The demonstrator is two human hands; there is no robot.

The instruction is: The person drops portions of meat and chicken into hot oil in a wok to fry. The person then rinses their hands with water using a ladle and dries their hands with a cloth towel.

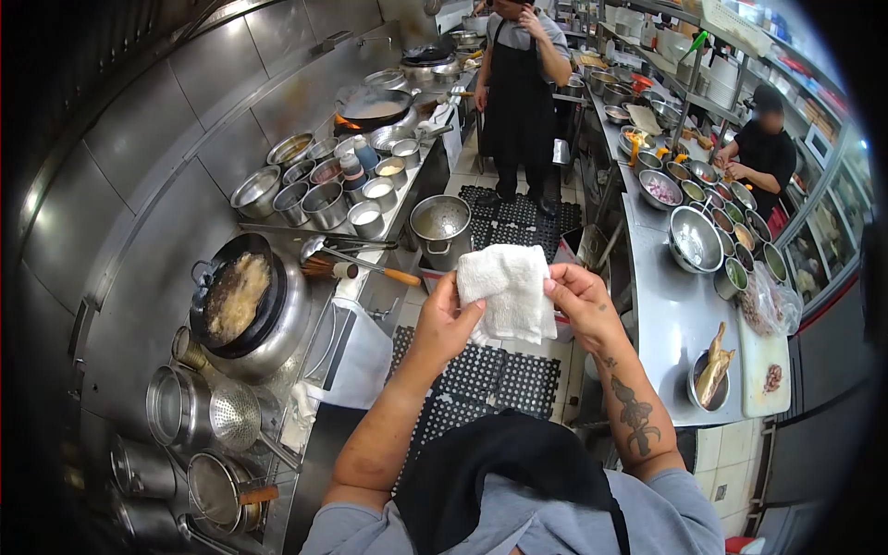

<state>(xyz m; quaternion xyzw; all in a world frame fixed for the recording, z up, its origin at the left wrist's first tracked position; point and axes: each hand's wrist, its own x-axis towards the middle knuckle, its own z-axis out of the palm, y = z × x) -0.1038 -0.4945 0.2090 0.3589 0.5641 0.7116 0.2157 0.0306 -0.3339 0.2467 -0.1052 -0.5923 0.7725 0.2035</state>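
A folded white cloth (507, 294) hangs between my two hands, held out in front of my chest above the floor mat. My left hand (446, 319) pinches its left edge, with the thumb on the near face. At the right edge, my right hand (578, 298) grips the cloth between thumb and fingers. Both hands are closed on the fabric, and the fingers behind it are partly hidden. To the left of the cloth, a wok (236, 291) of bubbling oil with frying food sits on the stove. A ladle (356, 259) with a wooden handle lies near my left hand.
A metal pot (440, 225) stands beyond the cloth. One person in a black apron (523, 102) stands in the aisle; another person (763, 148) works at the right counter (661, 305), among several bowls. A strainer (236, 414) and pots line the left side. A black rubber mat (532, 375) covers the floor.
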